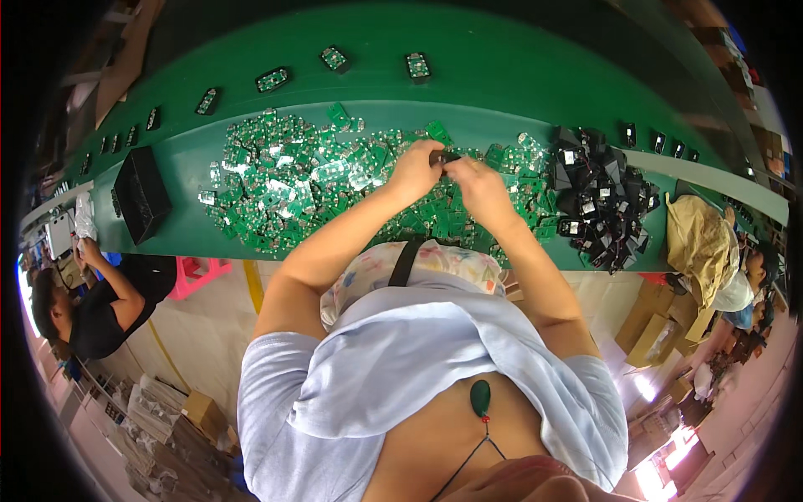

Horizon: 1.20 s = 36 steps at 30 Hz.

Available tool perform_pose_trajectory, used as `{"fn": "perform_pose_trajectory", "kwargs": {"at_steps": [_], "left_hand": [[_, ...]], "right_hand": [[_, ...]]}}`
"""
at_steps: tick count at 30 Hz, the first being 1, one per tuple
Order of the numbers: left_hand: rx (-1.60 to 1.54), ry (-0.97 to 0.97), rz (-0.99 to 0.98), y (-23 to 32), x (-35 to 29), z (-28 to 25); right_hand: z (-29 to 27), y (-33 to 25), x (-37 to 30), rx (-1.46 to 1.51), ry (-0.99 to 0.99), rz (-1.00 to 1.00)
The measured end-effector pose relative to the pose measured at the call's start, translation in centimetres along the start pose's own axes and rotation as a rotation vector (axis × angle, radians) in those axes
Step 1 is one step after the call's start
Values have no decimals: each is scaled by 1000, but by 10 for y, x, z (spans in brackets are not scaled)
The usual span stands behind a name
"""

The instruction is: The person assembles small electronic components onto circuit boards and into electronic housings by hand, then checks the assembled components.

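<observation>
Long green workbench [186, 197]: stretching before me.
Pile of flat green circuit boards [276, 167]: spreading across it.
Heap of angular black plastic housings [598, 180]: lying to my right.
Left hand [416, 171] and right hand [483, 188]: both are pinching a small dark plastic-looking part [443, 156].
Part: sitting over the boards; probably light, stiff, slightly slick; I'm favouring its edges.

A dark, plastic-looking piece [442, 157] shows between the left hand [416, 171] and the right hand [483, 192], above glossy green circuit boards [293, 201] flecked with shiny metal. Right of both hands, black plastic-looking casings [595, 192] mix matt and glossy faces; beyond them stretches a smooth, softly shining green surface [510, 71].
</observation>
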<state>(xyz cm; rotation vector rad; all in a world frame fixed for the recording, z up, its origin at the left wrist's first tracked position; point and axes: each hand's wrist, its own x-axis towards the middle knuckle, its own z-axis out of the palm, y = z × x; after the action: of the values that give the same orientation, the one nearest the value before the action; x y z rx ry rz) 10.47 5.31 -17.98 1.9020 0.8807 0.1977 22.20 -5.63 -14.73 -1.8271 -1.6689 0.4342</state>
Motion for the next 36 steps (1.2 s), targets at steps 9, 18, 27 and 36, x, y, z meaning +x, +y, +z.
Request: {"fn": "perform_pose_trajectory", "kwargs": {"at_steps": [9,18,27,36], "left_hand": [[-576,-102,-334,-7,-37,-22],[-915,-268,-458,15,-44,-31],[-742,-324,-58,51,-62,-31],[-815,-35,-49,54,-84,-30]], "right_hand": [[-27,111,-8,-816,-75,577],[-50,127,-22,-436,-78,668],[-52,-9,-47,830,26,625],[-59,-68,-59,1039,542,581]]}}
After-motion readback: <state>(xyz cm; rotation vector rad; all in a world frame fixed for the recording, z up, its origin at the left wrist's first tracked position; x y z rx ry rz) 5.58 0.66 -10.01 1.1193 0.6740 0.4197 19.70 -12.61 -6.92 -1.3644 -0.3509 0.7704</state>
